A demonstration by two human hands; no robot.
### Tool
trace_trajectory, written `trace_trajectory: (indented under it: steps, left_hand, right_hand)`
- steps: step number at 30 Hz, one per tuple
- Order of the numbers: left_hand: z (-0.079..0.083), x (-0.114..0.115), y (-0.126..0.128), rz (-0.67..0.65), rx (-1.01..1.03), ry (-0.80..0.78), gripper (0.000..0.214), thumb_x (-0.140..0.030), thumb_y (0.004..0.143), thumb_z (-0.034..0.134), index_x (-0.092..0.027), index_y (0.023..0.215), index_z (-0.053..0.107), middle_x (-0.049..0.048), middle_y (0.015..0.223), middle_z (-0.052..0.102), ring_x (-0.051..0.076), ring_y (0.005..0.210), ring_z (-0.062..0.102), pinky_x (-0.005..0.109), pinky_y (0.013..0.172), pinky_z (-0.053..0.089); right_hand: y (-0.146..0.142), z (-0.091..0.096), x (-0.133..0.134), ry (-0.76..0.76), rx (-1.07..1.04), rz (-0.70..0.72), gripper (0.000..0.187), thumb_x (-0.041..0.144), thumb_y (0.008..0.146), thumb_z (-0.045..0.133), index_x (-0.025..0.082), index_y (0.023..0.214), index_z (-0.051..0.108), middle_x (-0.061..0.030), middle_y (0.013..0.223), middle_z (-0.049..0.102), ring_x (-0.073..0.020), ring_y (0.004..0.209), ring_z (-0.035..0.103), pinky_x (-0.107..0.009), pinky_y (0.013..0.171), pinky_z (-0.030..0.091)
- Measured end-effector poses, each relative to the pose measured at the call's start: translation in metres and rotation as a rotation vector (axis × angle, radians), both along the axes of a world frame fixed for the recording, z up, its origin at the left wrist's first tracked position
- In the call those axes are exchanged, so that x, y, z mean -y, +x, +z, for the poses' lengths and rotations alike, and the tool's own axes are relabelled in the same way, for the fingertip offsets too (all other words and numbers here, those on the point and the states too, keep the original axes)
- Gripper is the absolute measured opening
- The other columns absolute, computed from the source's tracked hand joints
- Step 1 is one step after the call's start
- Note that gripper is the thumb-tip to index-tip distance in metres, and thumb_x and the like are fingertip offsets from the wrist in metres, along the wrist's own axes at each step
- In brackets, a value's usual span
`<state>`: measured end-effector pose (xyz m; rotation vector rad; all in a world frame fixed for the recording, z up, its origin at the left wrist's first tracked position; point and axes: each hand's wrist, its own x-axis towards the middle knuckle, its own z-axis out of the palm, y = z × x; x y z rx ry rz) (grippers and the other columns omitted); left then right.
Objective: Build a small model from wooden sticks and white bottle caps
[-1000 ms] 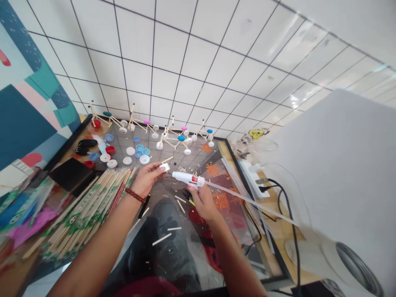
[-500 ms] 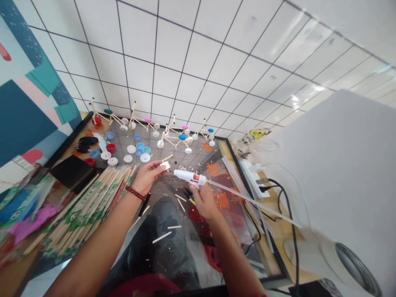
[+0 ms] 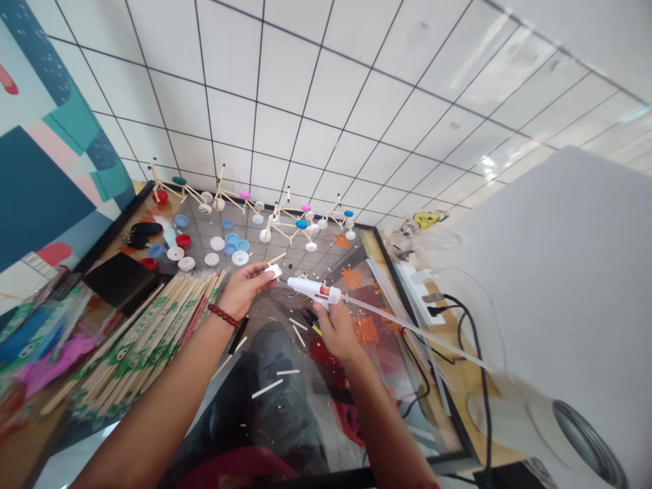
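Observation:
My left hand (image 3: pixel 244 288), with a beaded bracelet on the wrist, pinches a small white piece (image 3: pixel 274 272), perhaps a bottle cap. A short wooden stick (image 3: pixel 276 259) juts out beside its fingertips; whether the two are joined I cannot tell. My right hand (image 3: pixel 337 331) is wrapped round the handle of a white hot glue gun (image 3: pixel 308 288). Its nozzle points left at the white piece, a small gap away. From the gun's rear a long, clear glue stick (image 3: pixel 407 326) runs to the right.
Small stick-and-cap models (image 3: pixel 290 227) stand along the tiled wall. Loose bottle caps (image 3: pixel 217 243) lie left of centre, near bundled wrapped chopsticks (image 3: pixel 137 346). Stick pieces (image 3: pixel 267 388) and crumbs litter the glass tabletop. At right are a power strip (image 3: pixel 420 295) and black cables (image 3: pixel 479 353).

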<state>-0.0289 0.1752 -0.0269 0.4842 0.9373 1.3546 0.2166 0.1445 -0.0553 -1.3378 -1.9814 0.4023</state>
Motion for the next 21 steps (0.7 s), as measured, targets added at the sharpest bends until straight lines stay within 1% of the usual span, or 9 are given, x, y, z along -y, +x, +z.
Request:
trace_trajectory:
  steps: [6, 10, 13, 17, 21]
  left_hand:
    - [0.0004, -0.0005, -0.0001, 0.006, 0.017, -0.005, 0.045, -0.026, 0.049, 0.104, -0.015, 0.085, 0.078, 0.0063, 0.088, 0.08, 0.019, 0.084, 0.073, 0.036, 0.087, 0.058]
    - [-0.0007, -0.0008, -0.0002, 0.01, 0.004, 0.003, 0.043, -0.025, 0.052, 0.103, -0.015, 0.085, 0.078, 0.0062, 0.088, 0.08, 0.02, 0.085, 0.073, 0.038, 0.089, 0.058]
    - [-0.0012, -0.0009, -0.0002, 0.012, 0.006, 0.004, 0.045, -0.026, 0.05, 0.103, -0.016, 0.085, 0.078, 0.0059, 0.088, 0.08, 0.02, 0.086, 0.073, 0.038, 0.089, 0.059]
    - [-0.0011, -0.0007, -0.0009, 0.008, 0.008, 0.001, 0.047, -0.028, 0.048, 0.104, -0.015, 0.084, 0.078, 0.0067, 0.088, 0.08, 0.02, 0.085, 0.073, 0.037, 0.088, 0.059]
    - [-0.0011, -0.0009, -0.0019, 0.002, 0.017, 0.006, 0.046, -0.028, 0.048, 0.104, -0.015, 0.083, 0.078, 0.0067, 0.086, 0.08, 0.02, 0.083, 0.073, 0.038, 0.089, 0.059]
  right_hand:
    - [0.001, 0.0012, -0.0004, -0.007, -0.006, 0.003, 0.039, 0.045, 0.105, 0.044, 0.019, 0.123, 0.067, -0.0158, 0.105, 0.073, -0.0331, 0.098, 0.069, -0.047, 0.087, 0.057]
    - [0.0011, -0.0002, -0.0006, -0.008, -0.003, -0.006, 0.039, 0.046, 0.104, 0.045, 0.019, 0.123, 0.067, -0.0158, 0.104, 0.073, -0.0329, 0.097, 0.069, -0.047, 0.087, 0.056]
    - [0.0006, -0.0003, -0.0003, 0.002, 0.001, -0.01, 0.04, 0.047, 0.104, 0.045, 0.019, 0.122, 0.067, -0.0162, 0.103, 0.074, -0.0327, 0.095, 0.069, -0.047, 0.086, 0.056]
    - [0.0007, 0.001, 0.0002, -0.004, 0.01, 0.002, 0.038, 0.048, 0.105, 0.045, 0.021, 0.117, 0.069, -0.014, 0.099, 0.075, -0.0316, 0.093, 0.07, -0.045, 0.084, 0.057]
    - [0.0016, 0.0014, 0.0007, 0.002, 0.008, -0.002, 0.037, 0.045, 0.104, 0.046, 0.019, 0.119, 0.068, -0.0147, 0.101, 0.075, -0.031, 0.093, 0.07, -0.045, 0.085, 0.057]
